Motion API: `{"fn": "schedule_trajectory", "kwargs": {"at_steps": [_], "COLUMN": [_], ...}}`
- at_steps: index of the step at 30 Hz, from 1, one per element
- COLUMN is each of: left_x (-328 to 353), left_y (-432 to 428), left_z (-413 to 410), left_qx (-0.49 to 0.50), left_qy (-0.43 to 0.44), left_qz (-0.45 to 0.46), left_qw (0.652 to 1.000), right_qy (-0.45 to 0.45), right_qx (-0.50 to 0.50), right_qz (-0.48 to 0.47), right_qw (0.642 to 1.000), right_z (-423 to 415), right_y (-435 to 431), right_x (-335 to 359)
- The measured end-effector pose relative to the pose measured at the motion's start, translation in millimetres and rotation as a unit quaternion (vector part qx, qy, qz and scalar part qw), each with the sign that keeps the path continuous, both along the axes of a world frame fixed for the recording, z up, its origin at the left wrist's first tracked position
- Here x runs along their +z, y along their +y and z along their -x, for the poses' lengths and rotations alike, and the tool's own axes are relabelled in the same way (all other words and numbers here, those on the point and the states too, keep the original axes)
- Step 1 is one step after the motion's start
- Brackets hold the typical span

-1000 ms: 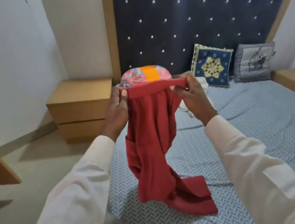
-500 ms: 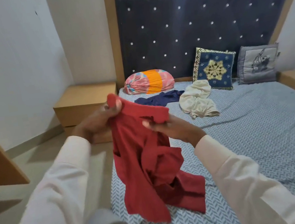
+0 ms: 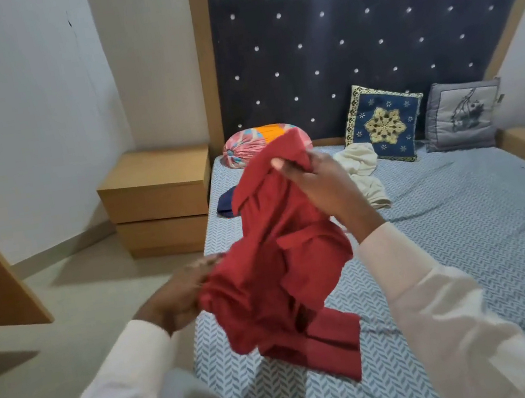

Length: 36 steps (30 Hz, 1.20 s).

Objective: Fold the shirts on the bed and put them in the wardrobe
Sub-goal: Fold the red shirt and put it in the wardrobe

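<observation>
Head view: the right hand [image 3: 321, 182] is raised over the bed [image 3: 468, 234], thumb and fingers pinching the top of a red shirt [image 3: 276, 266] near what looks like its collar. The left hand [image 3: 180, 296], lower and blurred, has its fingers closed round a bunched side of the same shirt. The cloth hangs twisted between the two hands, and its bottom end rests in a heap on the sheet, close to the near edge of the bed. A dark blue shirt [image 3: 225, 205] and a cream shirt [image 3: 360, 168] lie unfolded further up, near the pillows.

The main risk is probably a crooked fold. The shirt is gathered and twisted, not spread flat, so laying it down as it is would trap creases and leave a sleeve tucked inside. The heap also sits near the edge, and a loose tug could drag it onto the floor. With the left hand holding only a bunch, the cloth may slip free when it is shaken out.
</observation>
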<state>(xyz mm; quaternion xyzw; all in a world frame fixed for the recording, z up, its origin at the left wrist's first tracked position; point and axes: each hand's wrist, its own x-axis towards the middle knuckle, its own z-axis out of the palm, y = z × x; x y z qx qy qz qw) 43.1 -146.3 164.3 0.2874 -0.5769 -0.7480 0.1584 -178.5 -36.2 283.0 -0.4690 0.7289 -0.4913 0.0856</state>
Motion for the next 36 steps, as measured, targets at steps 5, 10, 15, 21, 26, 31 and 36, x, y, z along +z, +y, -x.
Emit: {"fn": "schedule_trajectory", "kwargs": {"at_steps": [5,10,15,21,26,31,36], "left_x": [29,57,92,121,107,116,139], "left_y": [-46,-63,-90,-86,-83,-93,-76], "left_z": [-38,0,29,83,106,112,151], "left_qx": [0.112,0.193,0.265,0.356,0.374,0.352,0.222], "left_qy": [0.014,-0.026,0.037,-0.037,-0.164,0.087,0.276], "left_qz": [0.044,0.102,0.198,0.429,0.502,0.157,0.147], "left_qw": [0.993,0.976,0.943,0.829,0.762,0.918,0.923], "right_qy": [-0.275,-0.46,-0.541,-0.503,-0.453,-0.454,-0.449], "right_qx": [-0.034,-0.024,0.0,-0.018,0.014,0.091,0.208], "right_qz": [-0.001,0.0,0.182,0.286,0.278,0.293,0.371], "right_qw": [0.961,0.887,0.821,0.815,0.847,0.836,0.786], "right_z": [49,26,44,44,29,18,3], "right_y": [31,0,-35,-7,38,47,42], "right_x": [-29,-69,-30,4,-10,-3,6]}}
